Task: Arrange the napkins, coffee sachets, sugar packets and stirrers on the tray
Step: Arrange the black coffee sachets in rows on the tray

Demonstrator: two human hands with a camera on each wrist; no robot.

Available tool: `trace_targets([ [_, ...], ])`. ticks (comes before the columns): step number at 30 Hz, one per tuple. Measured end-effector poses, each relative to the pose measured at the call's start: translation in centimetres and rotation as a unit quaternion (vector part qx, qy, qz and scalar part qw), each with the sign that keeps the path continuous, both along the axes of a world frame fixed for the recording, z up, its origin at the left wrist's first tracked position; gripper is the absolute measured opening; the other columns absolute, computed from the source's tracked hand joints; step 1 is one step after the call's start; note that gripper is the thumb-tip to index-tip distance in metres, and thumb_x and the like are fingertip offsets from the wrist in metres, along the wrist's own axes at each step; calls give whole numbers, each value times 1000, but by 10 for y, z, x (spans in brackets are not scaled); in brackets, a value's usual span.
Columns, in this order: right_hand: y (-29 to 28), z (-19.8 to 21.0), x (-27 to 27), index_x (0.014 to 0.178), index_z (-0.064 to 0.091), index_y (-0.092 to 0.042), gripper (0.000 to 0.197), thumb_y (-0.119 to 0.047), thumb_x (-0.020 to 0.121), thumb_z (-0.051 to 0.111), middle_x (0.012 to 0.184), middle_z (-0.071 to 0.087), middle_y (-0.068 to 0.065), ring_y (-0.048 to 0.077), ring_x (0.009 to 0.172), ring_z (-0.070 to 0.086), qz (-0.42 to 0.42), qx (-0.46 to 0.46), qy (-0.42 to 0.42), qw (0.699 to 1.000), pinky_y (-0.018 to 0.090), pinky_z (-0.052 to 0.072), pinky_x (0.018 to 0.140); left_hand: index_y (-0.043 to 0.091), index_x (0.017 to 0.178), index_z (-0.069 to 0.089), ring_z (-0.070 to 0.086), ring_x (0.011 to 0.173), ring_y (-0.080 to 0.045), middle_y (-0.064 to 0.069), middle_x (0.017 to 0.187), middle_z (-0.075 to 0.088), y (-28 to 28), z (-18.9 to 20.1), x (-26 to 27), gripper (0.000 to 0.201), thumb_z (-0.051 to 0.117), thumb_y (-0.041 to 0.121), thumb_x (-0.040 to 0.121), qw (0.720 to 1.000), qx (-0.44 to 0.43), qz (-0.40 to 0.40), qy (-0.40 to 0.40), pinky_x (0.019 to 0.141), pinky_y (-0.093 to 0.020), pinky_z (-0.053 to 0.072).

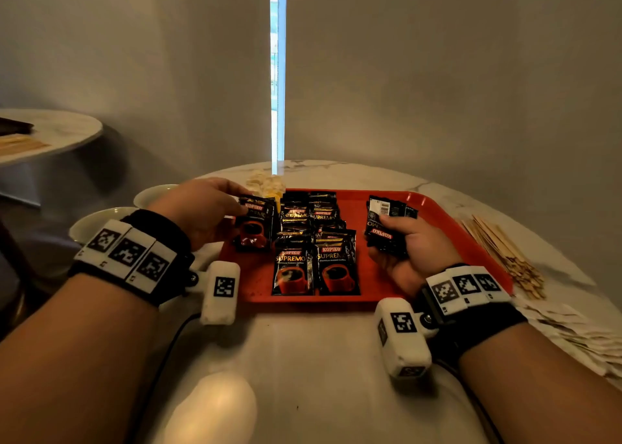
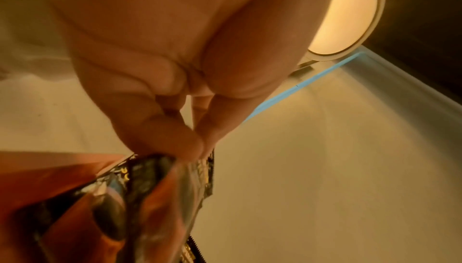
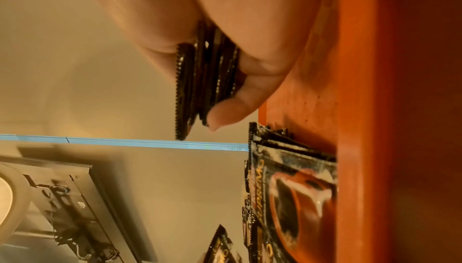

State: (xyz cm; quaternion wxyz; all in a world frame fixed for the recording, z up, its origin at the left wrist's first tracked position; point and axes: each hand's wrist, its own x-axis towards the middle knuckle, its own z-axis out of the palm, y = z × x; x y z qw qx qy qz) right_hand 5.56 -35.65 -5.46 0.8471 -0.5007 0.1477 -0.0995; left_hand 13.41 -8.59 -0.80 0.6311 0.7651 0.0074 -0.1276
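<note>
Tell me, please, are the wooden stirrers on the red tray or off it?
Off: the wooden stirrers lie on the marble table, right of the red plastic tray.

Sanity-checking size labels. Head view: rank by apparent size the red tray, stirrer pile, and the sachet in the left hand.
1. Red tray, by far the largest.
2. Stirrer pile.
3. Sachet pinched by the left hand, partly hidden; its margin below the stirrers is unsure.

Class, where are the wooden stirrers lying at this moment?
In the head view, the stirrers lie on the table, just right of the red tray.
</note>
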Motion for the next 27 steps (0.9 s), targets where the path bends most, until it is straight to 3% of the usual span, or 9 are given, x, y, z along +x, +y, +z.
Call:
trace_targets([
  [4,0,-1,0,135,51,-1,45,-6,92,62,91,67,15,21,59,71,6,2,0,1000,28,52,42,11,103,61,67,76,-29,-20,104,66,3,-7,5,28,45,-11,97,999,9,-10,33,49,-30,57],
  [12,2,0,-1,134,51,1,42,-5,93,59,84,67,13,20,60,70,18,-3,-12,1000,27,52,41,10,113,61,68,94,-34,-22,117,66,3,-9,5,29,47,-10,97,998,39,-12,43,61,-37,60],
  [15,2,0,-1,135,51,0,43,-6,93,60,87,67,14,20,60,70,18,-5,-11,1000,27,52,42,9,111,60,70,88,-32,-20,112,67,2,-8,3,24,51,-8,96,998,43,-4,38,59,-38,61],
  [17,2,0,-1,135,51,-1,43,-5,93,60,88,67,14,20,60,71,15,-5,-9,1000,27,52,42,9,107,59,69,84,-30,-19,107,67,1,-6,3,20,54,-6,96,998,53,-5,31,60,-39,62],
  [20,2,0,-1,134,52,-1,42,-5,93,60,87,68,13,20,61,71,16,-4,-10,1000,27,52,42,7,105,60,68,83,-27,-15,101,66,0,-9,4,16,56,-4,95,997,75,-4,-3,74,-42,61],
  [23,2,0,-1,132,53,-2,40,-5,93,60,86,69,12,20,61,71,16,-4,-10,1000,27,53,42,7,116,61,69,83,-24,-12,98,66,0,-14,5,25,57,-3,94,995,84,6,-43,69,-35,61],
  [27,2,1,-1,129,55,-3,36,-5,94,60,80,70,10,20,59,71,17,-5,-9,1000,27,53,42,5,122,61,68,89,-26,-12,103,66,1,-14,5,31,59,-2,92,995,90,7,-51,75,-39,61],
])
